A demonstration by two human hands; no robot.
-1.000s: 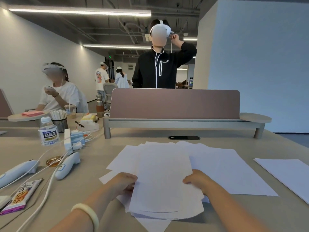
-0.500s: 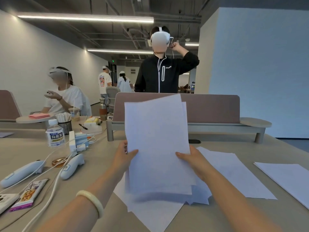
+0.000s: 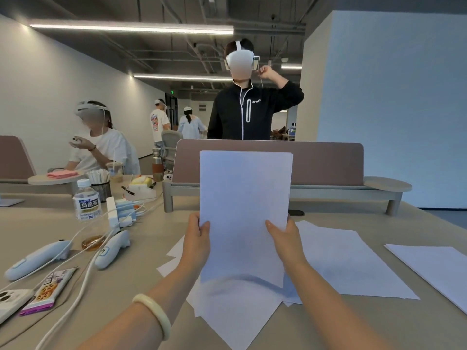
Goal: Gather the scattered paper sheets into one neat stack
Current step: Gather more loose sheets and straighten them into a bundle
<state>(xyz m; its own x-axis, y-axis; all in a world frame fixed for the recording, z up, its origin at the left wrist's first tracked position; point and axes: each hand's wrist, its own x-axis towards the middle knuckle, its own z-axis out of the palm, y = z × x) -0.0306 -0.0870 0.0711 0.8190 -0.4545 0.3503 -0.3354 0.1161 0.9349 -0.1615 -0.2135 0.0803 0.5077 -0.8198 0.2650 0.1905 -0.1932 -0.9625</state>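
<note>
Holding a tall bunch of white paper sheets (image 3: 245, 210) straight up w/ both hands, bottom edge low over the flat ones, prob so I can tap it and line the edges up. Can't tell if it touches down. My left hand (image 3: 195, 238) pinches the bunch's left edge, thumb in front. My right hand (image 3: 283, 238) pinches the right edge the same way. The other fingers hide behind the paper.

Loose white sheets (image 3: 341, 261) lie flat on the beige table (image 3: 328, 324) under the bunch and out at 3 o'clock, w/ one more big white sheet (image 3: 434, 269) at 4. Lots of room there. At 9 o'clock a white cable (image 3: 83, 281) and a white hand controller (image 3: 111, 251) sit near, so I'd keep that elbow in.
</note>
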